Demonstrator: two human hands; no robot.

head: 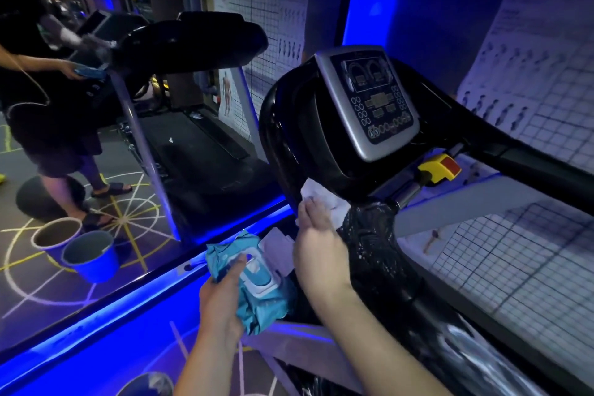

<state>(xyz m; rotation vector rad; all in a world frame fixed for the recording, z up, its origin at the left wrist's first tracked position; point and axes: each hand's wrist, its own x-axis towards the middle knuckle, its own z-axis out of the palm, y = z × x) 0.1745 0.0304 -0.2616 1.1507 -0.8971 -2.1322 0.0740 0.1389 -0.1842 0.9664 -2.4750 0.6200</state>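
My left hand (225, 292) grips a crumpled teal pack of wet wipes (257, 280), its white lid flipped open. My right hand (316, 235) presses a white wipe (316, 194) with flat fingers against the lower edge of the black treadmill console (299, 138). A grey control panel (369, 103) with buttons sits on top of the console. To its right is a yellow and red safety key (438, 167). The black handlebar (373, 241) runs down under my right wrist.
A second treadmill (193, 145) stands to the left, where another person (41, 90) in black holds a cloth on it. Two blue buckets (91, 255) sit on the marked floor beside a dark ball (45, 199). Wall charts (530, 138) hang on the right.
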